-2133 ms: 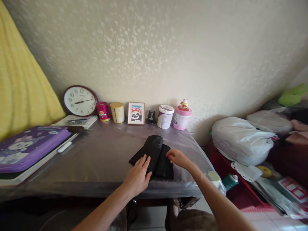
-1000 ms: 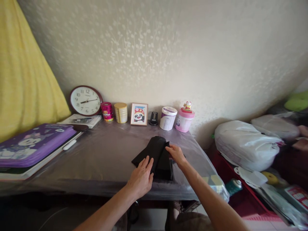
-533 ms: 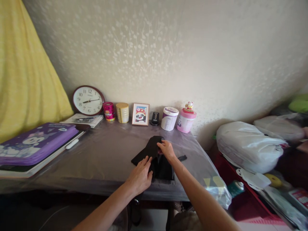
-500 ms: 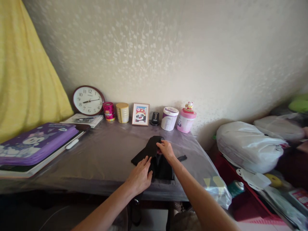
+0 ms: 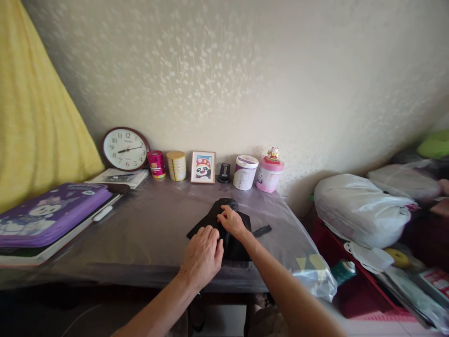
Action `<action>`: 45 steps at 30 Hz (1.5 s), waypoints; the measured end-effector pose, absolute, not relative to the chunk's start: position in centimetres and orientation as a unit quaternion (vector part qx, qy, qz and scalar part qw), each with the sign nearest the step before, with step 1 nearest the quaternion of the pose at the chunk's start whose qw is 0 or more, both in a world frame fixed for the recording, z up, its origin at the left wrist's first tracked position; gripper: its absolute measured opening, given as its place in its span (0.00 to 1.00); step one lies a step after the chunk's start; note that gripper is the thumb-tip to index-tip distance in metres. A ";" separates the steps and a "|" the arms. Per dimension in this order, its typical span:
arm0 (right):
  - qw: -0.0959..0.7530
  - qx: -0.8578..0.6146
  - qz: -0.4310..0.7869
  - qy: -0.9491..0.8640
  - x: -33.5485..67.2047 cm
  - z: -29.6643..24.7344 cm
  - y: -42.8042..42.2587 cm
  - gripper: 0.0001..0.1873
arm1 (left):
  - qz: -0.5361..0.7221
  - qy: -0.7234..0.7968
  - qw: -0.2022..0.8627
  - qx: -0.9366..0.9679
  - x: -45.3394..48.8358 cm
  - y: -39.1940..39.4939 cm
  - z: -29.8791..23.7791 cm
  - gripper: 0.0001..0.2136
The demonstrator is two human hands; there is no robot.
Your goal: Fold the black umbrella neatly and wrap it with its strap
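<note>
A black, soft fabric item (image 5: 242, 250) lies crumpled near the front edge of the table, and a narrow black strap (image 5: 262, 230) sticks out to its right. My left hand (image 5: 203, 250) is closed at its near left side, the fingers curled into the fabric. Over the upper middle of the item, my right hand (image 5: 230, 221) is closed with its fingertips pinching the cloth. Both hands hide part of the fabric, so its full shape cannot be made out.
Along the wall stand a clock (image 5: 126, 148), a pink tin (image 5: 156, 164), a yellow-lidded can (image 5: 176, 166), a panda picture frame (image 5: 203, 167) and two tubs, one white (image 5: 245, 173). A purple case (image 5: 52, 213) lies left. Right of the table sits a red crate (image 5: 365, 292) with bags.
My right hand has moved a little left across the fabric. My left hand's fingers, spread before, have curled in. The black fabric has shifted and folded slightly; more shows on the right.
</note>
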State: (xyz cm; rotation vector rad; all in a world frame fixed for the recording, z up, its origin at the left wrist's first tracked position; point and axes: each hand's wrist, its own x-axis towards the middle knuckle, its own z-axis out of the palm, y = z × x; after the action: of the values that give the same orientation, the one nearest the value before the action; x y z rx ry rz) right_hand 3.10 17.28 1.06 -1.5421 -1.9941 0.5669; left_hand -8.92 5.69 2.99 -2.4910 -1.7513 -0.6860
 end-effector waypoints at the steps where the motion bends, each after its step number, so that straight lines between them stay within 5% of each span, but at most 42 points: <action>1: 0.278 -0.567 0.206 -0.748 3.1 1.0 17.2 0.19 | -0.231 -0.540 0.024 -0.809 -8.7 5.6 3.2 0.11; 20: 0.333 -0.384 0.495 -0.705 5.8 0.9 15.6 0.08 | -0.156 -0.496 0.091 -0.849 -7.4 6.5 0.7 0.08; 25: 0.349 -0.435 0.327 -0.763 7.5 0.6 17.8 0.09 | -0.145 -0.510 0.098 -0.842 -7.6 6.7 0.8 0.10; 30: 0.348 -0.474 0.117 -0.801 8.1 0.6 19.6 0.20 | -0.155 -0.518 0.072 -0.838 -7.9 6.4 1.2 0.10; 37: 0.348 -0.445 0.158 -0.810 7.8 -0.1 18.3 0.16 | -0.325 -0.589 -0.070 -0.737 -9.8 7.6 0.5 0.10; 45: 0.376 -0.450 0.183 -0.789 7.8 -0.7 18.5 0.16 | -0.331 -0.608 -0.095 -0.715 -10.0 8.9 0.8 0.09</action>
State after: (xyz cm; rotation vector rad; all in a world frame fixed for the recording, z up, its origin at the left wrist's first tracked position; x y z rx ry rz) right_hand 7.76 18.52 -0.71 -1.1511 -2.0203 0.4675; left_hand -10.05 8.87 0.79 -2.3931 -2.0362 -1.1089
